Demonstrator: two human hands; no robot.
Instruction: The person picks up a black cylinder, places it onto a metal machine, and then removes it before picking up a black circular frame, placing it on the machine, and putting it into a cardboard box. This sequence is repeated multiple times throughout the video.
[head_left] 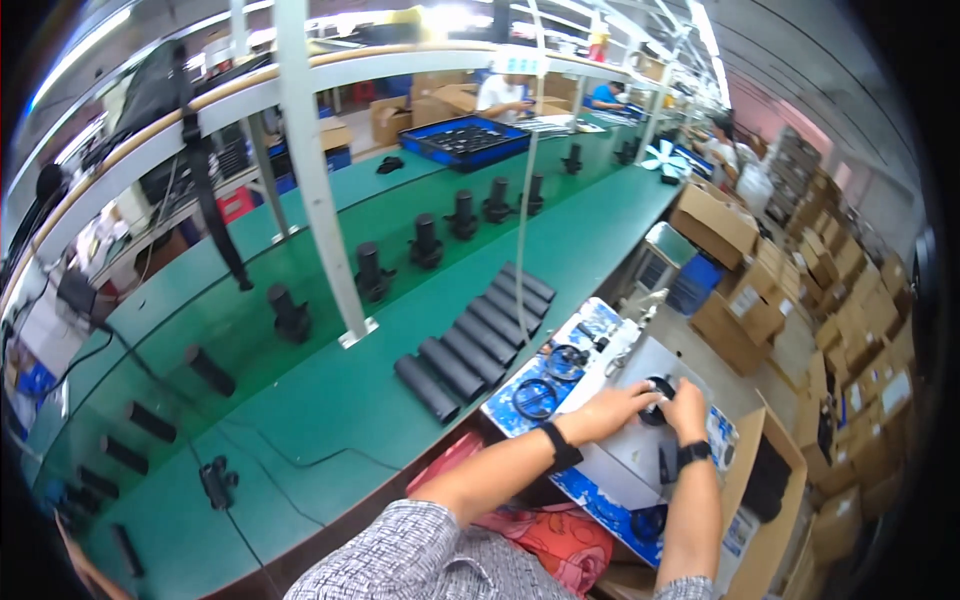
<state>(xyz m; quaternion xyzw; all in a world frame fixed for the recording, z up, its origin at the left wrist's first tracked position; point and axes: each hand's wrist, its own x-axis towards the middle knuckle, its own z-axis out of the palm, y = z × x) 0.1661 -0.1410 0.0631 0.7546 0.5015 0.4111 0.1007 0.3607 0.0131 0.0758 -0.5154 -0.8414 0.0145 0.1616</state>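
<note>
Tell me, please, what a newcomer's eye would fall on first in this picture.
The long green bench likely catches the eye first, sweeping diagonally across the picture, with black fittings standing in a row along its middle. Black tubes lie side by side toward its near edge. At lower right, the person's left hand and right hand meet at a round black part.

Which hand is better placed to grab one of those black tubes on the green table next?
Probably the left hand: it is nearer the black tubes, while the right hand sits farther across. Both are at the black round part, though.
</note>
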